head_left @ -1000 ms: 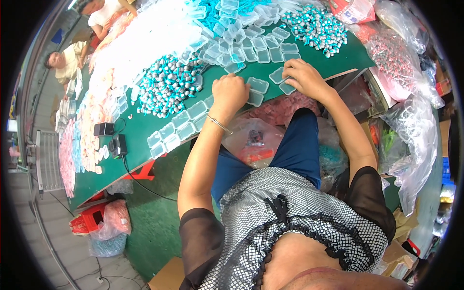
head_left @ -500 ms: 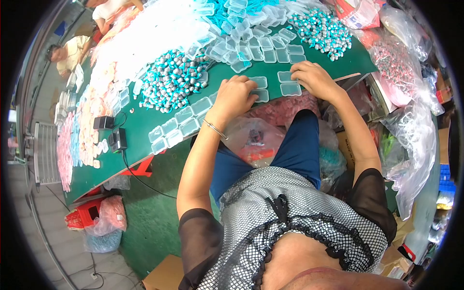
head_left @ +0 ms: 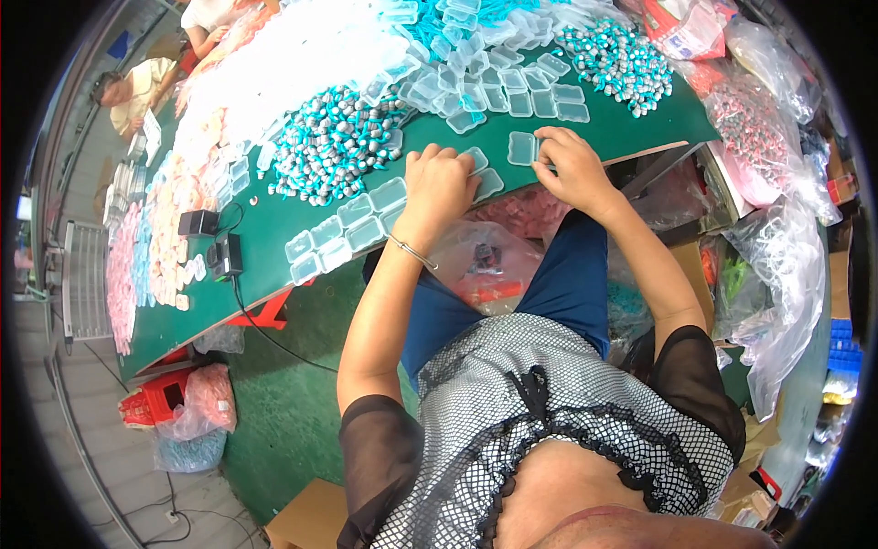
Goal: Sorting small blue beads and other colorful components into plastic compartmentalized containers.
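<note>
Along the front edge of the green table (head_left: pixel 274 265) runs a double row of shallow clear plastic boxes (head_left: pixel 354 210). My left hand (head_left: pixel 442 183) lies over the row's right part, its fingers curled down onto a box (head_left: pixel 487 184); the fingertips are partly hidden. Another box (head_left: pixel 476 159) sits against those fingers, slightly turned. To the right, my right hand (head_left: pixel 569 172) pinches the edge of a separate clear plastic box (head_left: pixel 522 148) between thumb and fingers. A strip of bare table lies between the two hands.
Beyond my hands lie a heap of grey and teal small parts (head_left: pixel 334 146), a spread of more clear boxes (head_left: pixel 512 87) and a second grey-teal heap (head_left: pixel 622 64). Black adapters (head_left: pixel 222 256) with a cable stand at left. Plastic bags (head_left: pixel 754 128) crowd the right. Two people sit at far left.
My right hand has moved slightly left and down, turning its box; two boxes showed beside it before, one now. My left hand has barely moved, and the boxes beside it sit more tilted.
</note>
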`<state>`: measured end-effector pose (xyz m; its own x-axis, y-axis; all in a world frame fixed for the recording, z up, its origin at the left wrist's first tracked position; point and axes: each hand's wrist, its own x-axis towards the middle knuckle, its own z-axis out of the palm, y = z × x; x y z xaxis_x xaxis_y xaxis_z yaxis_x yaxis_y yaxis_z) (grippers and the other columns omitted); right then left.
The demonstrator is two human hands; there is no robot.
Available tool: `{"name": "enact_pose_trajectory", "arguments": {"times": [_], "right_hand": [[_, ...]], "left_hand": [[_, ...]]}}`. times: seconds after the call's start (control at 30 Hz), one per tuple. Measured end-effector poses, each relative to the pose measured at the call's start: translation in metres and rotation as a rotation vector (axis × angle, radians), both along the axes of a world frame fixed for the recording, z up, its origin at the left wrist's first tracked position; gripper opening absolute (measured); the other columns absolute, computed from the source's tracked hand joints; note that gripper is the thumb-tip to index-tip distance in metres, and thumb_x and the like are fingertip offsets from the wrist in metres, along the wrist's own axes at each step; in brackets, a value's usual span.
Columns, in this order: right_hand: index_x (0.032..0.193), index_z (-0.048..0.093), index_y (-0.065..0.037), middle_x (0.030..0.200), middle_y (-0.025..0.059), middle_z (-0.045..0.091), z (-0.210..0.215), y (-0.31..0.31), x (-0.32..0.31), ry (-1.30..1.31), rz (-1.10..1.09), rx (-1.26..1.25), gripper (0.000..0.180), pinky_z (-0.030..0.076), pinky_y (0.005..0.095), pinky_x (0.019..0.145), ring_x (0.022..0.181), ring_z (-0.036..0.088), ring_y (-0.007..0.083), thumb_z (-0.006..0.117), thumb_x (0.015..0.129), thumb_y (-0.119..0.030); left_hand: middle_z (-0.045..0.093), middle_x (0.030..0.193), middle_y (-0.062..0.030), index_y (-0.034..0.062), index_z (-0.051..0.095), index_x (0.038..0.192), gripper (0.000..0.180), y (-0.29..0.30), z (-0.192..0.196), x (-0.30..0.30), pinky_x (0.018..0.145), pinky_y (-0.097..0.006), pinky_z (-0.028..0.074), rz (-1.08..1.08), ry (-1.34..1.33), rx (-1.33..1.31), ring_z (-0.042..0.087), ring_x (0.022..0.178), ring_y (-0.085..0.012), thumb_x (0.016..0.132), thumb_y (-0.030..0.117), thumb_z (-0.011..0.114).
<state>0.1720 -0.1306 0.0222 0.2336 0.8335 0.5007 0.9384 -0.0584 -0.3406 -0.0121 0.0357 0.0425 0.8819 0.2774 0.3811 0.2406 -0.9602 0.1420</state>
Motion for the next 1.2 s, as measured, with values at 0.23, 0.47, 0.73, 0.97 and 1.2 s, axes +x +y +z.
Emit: {"name": "enact_pose_trajectory", "arguments": {"times": [0.23, 0.47, 0.73, 0.97, 1.2], "right_hand": [[0.079, 0.062, -0.004, 0.1, 0.0111, 0.058, 0.004, 0.02, -0.041, -0.037, -0.099, 0.031, 0.029, 0.048, 0.0417, 0.078, 0.094, 0.056, 0.0313, 0.073, 0.079, -0.031], [0.099, 0.063, -0.007, 0.106, 0.0121, 0.059, 0.008, 0.013, -0.03, 0.083, -0.036, 0.077, 0.025, 0.047, 0.0415, 0.083, 0.102, 0.056, 0.0318, 0.066, 0.086, -0.027], [0.142, 0.043, -0.017, 0.147, 0.0073, 0.043, 0.008, 0.015, 0.107, -0.126, -0.366, -0.237, 0.067, 0.035, 0.056, 0.102, 0.134, 0.039, 0.0303, 0.07, 0.082, -0.023], [0.139, 0.047, -0.01, 0.131, 0.0172, 0.05, 0.023, 0.028, 0.133, -0.007, -0.295, -0.558, 0.094, 0.039, 0.0522, 0.102, 0.129, 0.043, 0.0352, 0.086, 0.06, -0.043], [0.124, 0.055, -0.005, 0.121, 0.0161, 0.054, 0.032, 0.019, 0.121, 0.062, -0.238, -0.555, 0.075, 0.043, 0.0428, 0.098, 0.116, 0.051, 0.0351, 0.085, 0.061, -0.033]], "left_hand": [[0.06, 0.074, -0.0033, 0.0126, 0.068, 0.076, 0.014, 0.003, 0.0, -0.004, 0.071, -0.042, 0.04, -0.034, -0.029, 0.027, 0.058, 0.082, -0.0266, 0.073, 0.024, 0.074], [0.061, 0.087, -0.0052, 0.0115, 0.069, 0.083, 0.018, 0.004, 0.008, -0.012, 0.073, -0.042, 0.041, -0.023, 0.039, -0.009, 0.058, 0.088, -0.027, 0.075, 0.027, 0.074], [0.061, 0.118, -0.0091, 0.011, 0.064, 0.114, 0.041, -0.025, 0.005, 0.017, 0.083, -0.043, 0.043, -0.125, -0.074, -0.066, 0.056, 0.107, -0.0291, 0.08, 0.034, 0.071], [0.061, 0.12, -0.0078, 0.0108, 0.062, 0.117, 0.045, -0.031, -0.001, 0.027, 0.085, -0.043, 0.042, -0.116, 0.05, -0.089, 0.055, 0.109, -0.028, 0.079, 0.034, 0.071], [0.061, 0.119, -0.0076, 0.0111, 0.062, 0.117, 0.044, -0.029, -0.001, 0.024, 0.086, -0.043, 0.042, -0.133, 0.03, -0.113, 0.055, 0.109, -0.028, 0.08, 0.032, 0.071]]}}
